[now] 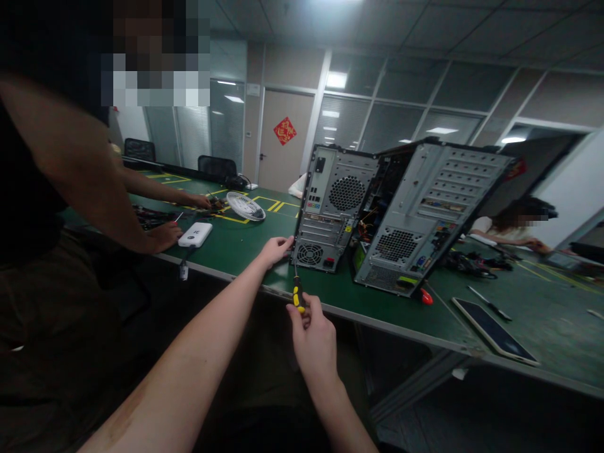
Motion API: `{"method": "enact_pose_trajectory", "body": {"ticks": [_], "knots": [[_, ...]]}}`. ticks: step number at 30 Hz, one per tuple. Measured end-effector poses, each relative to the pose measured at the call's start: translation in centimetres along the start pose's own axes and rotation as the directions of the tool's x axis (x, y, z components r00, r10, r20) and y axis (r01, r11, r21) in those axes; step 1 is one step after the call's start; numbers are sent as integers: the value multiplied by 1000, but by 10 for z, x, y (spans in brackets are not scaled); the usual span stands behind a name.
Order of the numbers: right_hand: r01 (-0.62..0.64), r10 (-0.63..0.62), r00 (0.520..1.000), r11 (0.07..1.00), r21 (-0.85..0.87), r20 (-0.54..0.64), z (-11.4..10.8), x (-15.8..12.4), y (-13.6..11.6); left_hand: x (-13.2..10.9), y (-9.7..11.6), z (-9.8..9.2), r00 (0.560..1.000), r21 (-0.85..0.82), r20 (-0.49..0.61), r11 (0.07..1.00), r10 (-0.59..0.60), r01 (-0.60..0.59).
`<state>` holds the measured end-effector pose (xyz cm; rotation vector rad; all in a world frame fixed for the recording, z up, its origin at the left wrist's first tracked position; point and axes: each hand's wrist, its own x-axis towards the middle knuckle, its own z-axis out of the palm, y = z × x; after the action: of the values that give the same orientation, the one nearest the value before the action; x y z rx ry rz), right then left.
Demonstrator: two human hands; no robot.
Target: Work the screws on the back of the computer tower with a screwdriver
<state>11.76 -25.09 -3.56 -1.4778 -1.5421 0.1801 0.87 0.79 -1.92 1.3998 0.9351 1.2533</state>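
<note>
In my right hand [315, 330] is a screwdriver [297, 294] with a black and yellow handle, held near its end by closed fingers. Its shaft points up to the lower left corner of a computer case [325, 220], whose back panel faces me; the tip is hard to make out. My left hand [277, 250] rests against the left side of that case, low down, with its fingers partly extended and not wrapped round anything. Close on the right stands a second computer case [401, 245], upright, with loose wires showing between the two.
Both cases stand near the front edge of a green table [396, 309]. Right of them lie a phone [495, 330], a thin tool [489, 303] and a red-handled item [426, 297]. At left, a co-worker's hands are near a white power bank [195, 234] and a white basket [246, 207]. Another person sits far right.
</note>
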Motion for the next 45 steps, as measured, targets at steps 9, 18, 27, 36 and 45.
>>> {"method": "enact_pose_trajectory", "body": {"ticks": [9, 18, 27, 36, 45], "knots": [[149, -150, 989, 988, -41, -17, -2, -2, 1, -1, 2, 0, 1000, 20, -9, 1000, -23, 23], [49, -49, 999, 999, -1, -3, -2, 0, 0, -2, 3, 0, 1000, 13, -14, 1000, -12, 13], [89, -91, 996, 993, 71, 18, 0, -2, -2, -1, 4, 0, 1000, 19, -16, 1000, -22, 23], [45, -48, 999, 991, 129, 22, 3, -2, -5, 0, 2, -1, 1000, 11, -14, 1000, -24, 24], [131, -134, 990, 989, 75, 34, 2, -2, 0, 1, 1, -1, 1000, 7, -21, 1000, -12, 12]]}}
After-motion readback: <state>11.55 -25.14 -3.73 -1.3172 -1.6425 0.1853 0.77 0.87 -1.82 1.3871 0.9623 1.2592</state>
